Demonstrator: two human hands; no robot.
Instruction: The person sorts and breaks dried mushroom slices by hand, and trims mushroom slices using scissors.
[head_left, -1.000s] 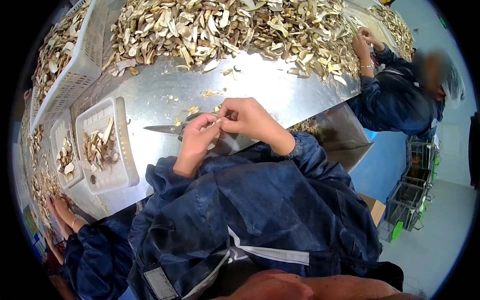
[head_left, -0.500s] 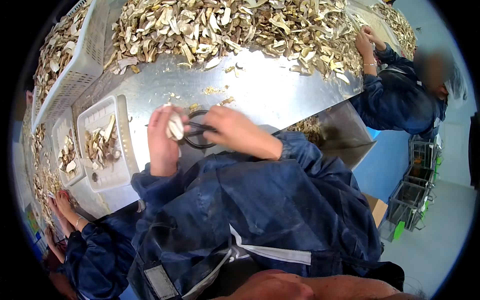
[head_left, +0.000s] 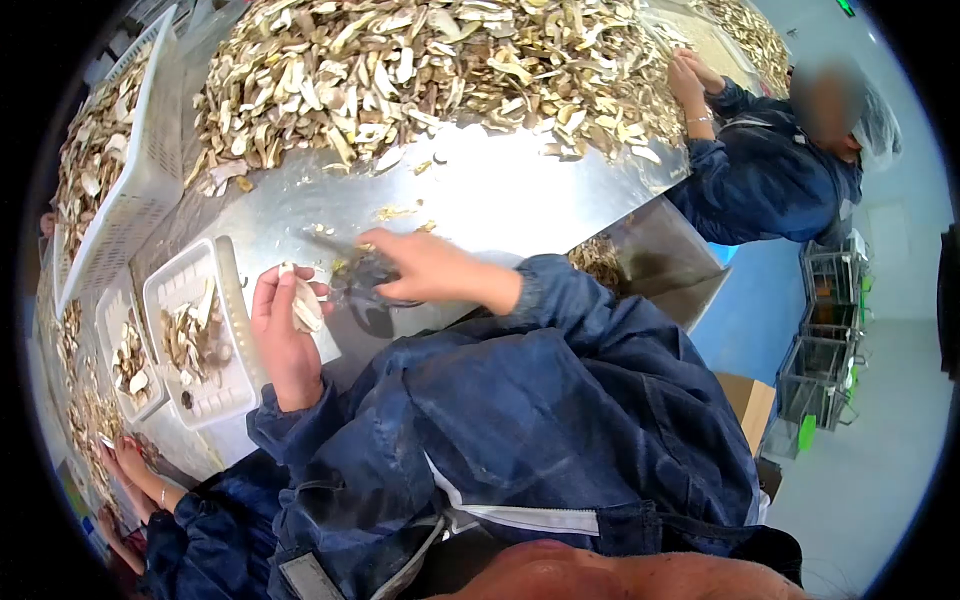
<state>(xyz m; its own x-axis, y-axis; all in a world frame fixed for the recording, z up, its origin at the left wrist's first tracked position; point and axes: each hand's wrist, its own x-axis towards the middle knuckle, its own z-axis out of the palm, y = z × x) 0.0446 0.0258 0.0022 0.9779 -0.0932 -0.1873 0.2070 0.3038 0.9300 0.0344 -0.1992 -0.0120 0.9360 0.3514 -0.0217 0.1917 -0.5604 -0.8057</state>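
My left hand (head_left: pixel 285 335) is closed around a pale dried mushroom slice (head_left: pixel 307 308), held up over the metal table's front part. To its right, my right hand (head_left: pixel 430 268) grips a pair of black-handled scissors (head_left: pixel 370 295). Motion smears the scissors, and the blades point left, a little above the mushroom slice and apart from it. Small mushroom scraps (head_left: pixel 395 212) lie on the table just beyond my right hand. Left of my left hand stands a white plastic tray (head_left: pixel 236 345) with some mushroom pieces in it.
A large heap of dried mushroom slices (head_left: pixel 430 75) covers the table's far side. A white perforated basket (head_left: pixel 150 165) full of slices stands at left, near a smaller tray (head_left: pixel 112 315). One co-worker (head_left: pixel 765 175) is at right; another co-worker's hands (head_left: pixel 135 470) show lower left.
The view has shifted, so the table and trays sit differently in the picture. My right hand with the scissors has drawn level above the slice, and the scissors have swung into a blur.
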